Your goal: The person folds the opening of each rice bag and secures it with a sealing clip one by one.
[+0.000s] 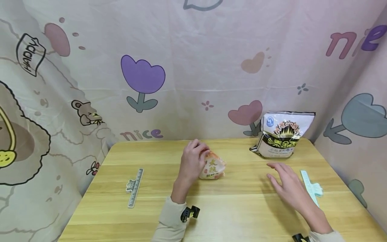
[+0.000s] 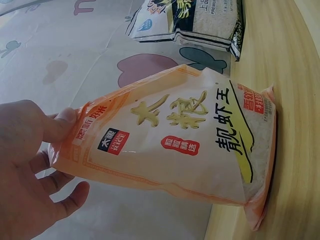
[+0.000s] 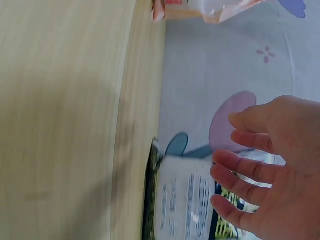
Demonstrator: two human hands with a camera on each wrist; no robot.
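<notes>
1. While it stood on the wooden table (image 1: 242, 215) a little left of centre, the orange rice packet (image 1: 213, 166) leaned with its top toward the left hand (image 1: 192, 162) and its base on the wood.
2. That hand gripped the packet's top edge, thumb (image 2: 62, 125) on the printed face and the other fingers (image 2: 70, 197) curled behind, so the packet's long axis ran from the fingers down and to the right.
3. To the right, the right hand (image 1: 289, 185) hovered low over the table with fingers (image 3: 245, 170) straight and slightly spread, holding nothing; it lay well apart from the packet, so the left hand was plainly the nearer.
4. Just right of that hand lay a pale blue sealing clip (image 1: 311, 186).
5. Farther back on the right stood a larger white rice bag (image 1: 282, 134) against the patterned cloth backdrop (image 1: 193, 67).
6. Near the left edge lay a grey sealing clip (image 1: 134, 186).
</notes>
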